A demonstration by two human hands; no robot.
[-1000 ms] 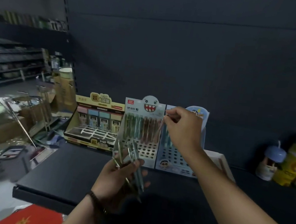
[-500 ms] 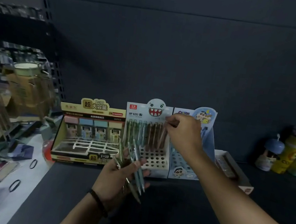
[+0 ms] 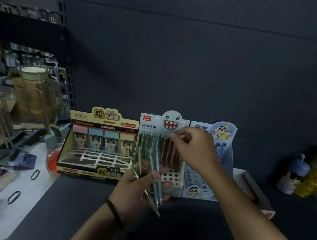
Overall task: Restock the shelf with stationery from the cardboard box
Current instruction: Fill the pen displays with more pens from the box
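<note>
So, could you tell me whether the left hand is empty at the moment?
No, the left hand grips a bunch of pens in front of the shark-faced display box.

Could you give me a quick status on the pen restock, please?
Left hand grips spare pens. Right hand at pen tops in shark display box, grip unclear. Front holes open, nothing blocking.

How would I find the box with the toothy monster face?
Look at the dark shelf, where three tall display boxes stand against the back wall. The white pencil box is the middle one, between the yellow box and the blue box. Only it has a grinning face with a red mouth and pointy teeth on top.
</note>
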